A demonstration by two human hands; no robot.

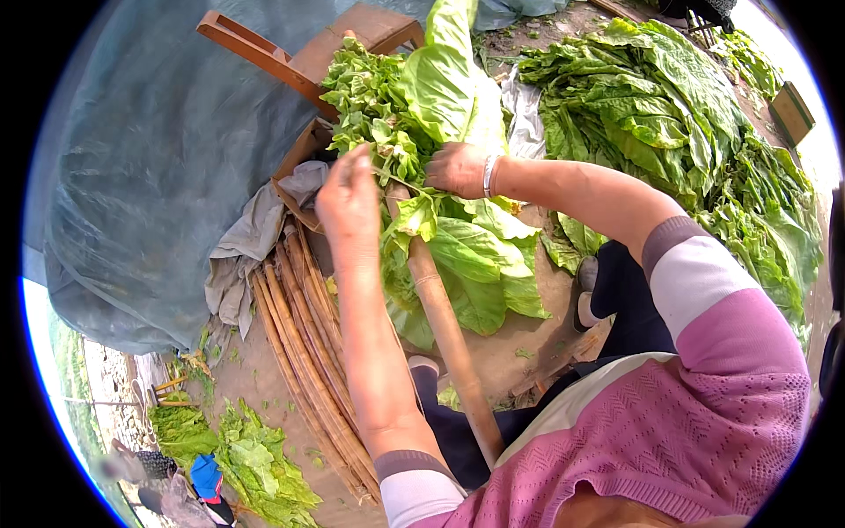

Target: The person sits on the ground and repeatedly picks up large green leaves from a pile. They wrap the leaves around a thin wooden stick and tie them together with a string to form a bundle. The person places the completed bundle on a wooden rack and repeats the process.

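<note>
A bamboo pole slants from my lap up to a wooden chair. Large green leaves, apparently tobacco, hang along its far part, their cut stem ends bunched on top. My left hand is raised just left of the pole, blurred, its fingers drawn together at a thin string that crosses the pole. On the other side, my right hand, with a bracelet at the wrist, is curled against the leaf stems; its fingertips are partly hidden among them.
Bamboo poles lie bundled on the ground at left, beside a cardboard box with grey cloth. The chair stands ahead, near a blue-grey plastic sheet. A big leaf heap lies right; more leaves lie lower left, near another person.
</note>
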